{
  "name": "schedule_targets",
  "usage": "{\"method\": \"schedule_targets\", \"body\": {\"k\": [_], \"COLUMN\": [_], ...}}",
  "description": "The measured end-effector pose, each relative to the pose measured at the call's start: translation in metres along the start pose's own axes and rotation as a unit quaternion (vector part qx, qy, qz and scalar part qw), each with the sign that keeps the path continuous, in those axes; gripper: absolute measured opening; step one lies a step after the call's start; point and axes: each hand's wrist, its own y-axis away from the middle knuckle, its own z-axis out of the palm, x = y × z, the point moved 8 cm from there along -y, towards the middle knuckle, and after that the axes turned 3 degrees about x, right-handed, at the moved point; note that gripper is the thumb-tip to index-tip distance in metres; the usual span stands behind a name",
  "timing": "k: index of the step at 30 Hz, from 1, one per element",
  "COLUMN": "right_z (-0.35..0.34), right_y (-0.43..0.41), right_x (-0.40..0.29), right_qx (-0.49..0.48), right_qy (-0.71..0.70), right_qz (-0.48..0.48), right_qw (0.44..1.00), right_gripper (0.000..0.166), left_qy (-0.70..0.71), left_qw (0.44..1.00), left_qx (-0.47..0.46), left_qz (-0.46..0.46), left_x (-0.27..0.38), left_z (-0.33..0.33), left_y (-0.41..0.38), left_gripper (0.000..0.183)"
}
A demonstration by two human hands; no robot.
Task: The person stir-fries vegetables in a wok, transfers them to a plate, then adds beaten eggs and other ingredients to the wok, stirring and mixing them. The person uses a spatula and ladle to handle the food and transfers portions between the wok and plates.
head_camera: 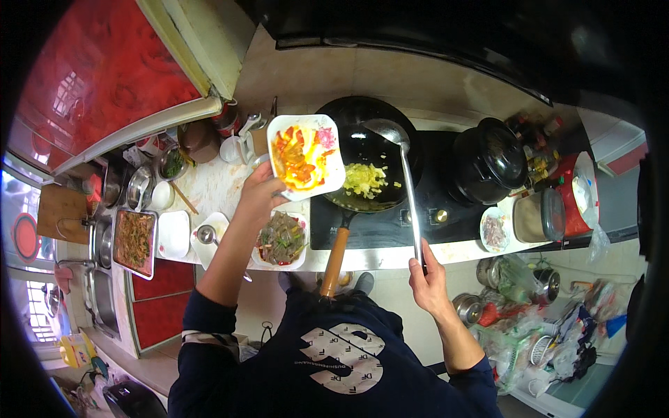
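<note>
My left hand point(262, 190) grips the lower left edge of a white square plate point(333, 172), tilted over the left side of a black wok point(379, 117). Chopped red and orange peppers in reddish oil point(300, 162) lie on the plate, with a pink flower print at its corner. Pale yellow-green chopped pieces point(366, 180) sit in the wok's bottom. In my right hand point(429, 277) is the long handle of a metal ladle point(389, 131). Its bowl hangs over the wok's right part; contact with the wok is unclear. The wok's wooden handle point(334, 264) points towards me.
A black lidded pot point(488, 162) stands right of the wok on the black cooktop point(444, 230). Left of the cooktop sits a plate of dark sliced food point(282, 237). Further left are a metal tray of food point(135, 240) and a white dish point(174, 233). A range hood point(444, 31) overhangs the back.
</note>
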Motion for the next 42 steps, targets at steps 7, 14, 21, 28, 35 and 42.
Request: {"method": "schedule_targets", "body": {"k": [7,14,21,28,35,42], "right_z": [0.029,0.052,0.008,-0.036,-0.012,-0.026], "right_y": [-0.015,-0.041,-0.049,-0.057,-0.061,-0.062], "right_x": [0.010,0.011,0.012,-0.016,-0.012,-0.016], "right_qx": [-0.026,-0.051,-0.058,-0.030,-0.073,-0.159], "right_qy": [-0.105,-0.165,0.081,0.171,0.076,0.140], "right_qz": [0.068,0.051,-0.132,-0.210,-0.076,-0.022], "right_qw": [0.992,0.984,0.986,0.962,0.992,0.977], "right_gripper": [0.050,0.048,0.048,0.046,0.048,0.050], "left_qy": [-0.043,-0.085,-0.117,-0.144,-0.158,-0.203], "left_qw": [0.999,0.996,0.991,0.984,0.980,0.972], "left_qx": [0.011,-0.008,-0.062,-0.098,-0.116,-0.113], "left_qz": [0.002,0.022,0.006,-0.029,-0.021,0.014], "left_x": [-0.020,-0.032,-0.026,-0.013,-0.017,-0.015], "left_z": [0.046,0.071,0.065,0.072,0.078,0.066], "left_y": [-0.044,-0.064,-0.100,-0.094,-0.101,-0.118], "left_gripper": [0.062,0.067,0.065,0.057,0.061,0.067]}}
